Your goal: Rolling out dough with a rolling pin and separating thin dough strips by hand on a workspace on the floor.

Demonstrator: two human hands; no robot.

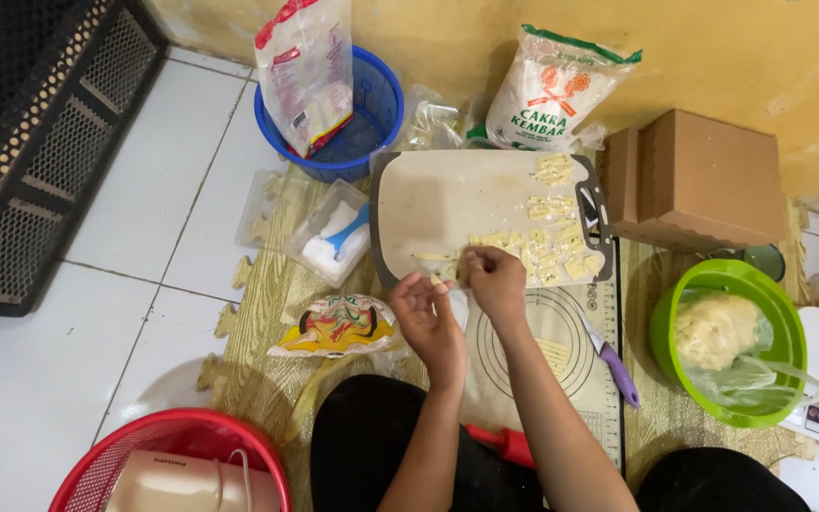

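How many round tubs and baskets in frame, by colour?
Blue basket: 1
Red basket: 1
Green bowl: 1
Total: 3

We note the cutting board [447,204] at frame centre, dough pieces [552,248] on its right half. Both hands [471,294] sit at its lower edge. Right of it: cardboard box [703,175], below that a bowl [664,327] holding dough. A knife [613,360] lies between mat [561,351] and bowl. Upper left: basket [376,104] holding a bag.
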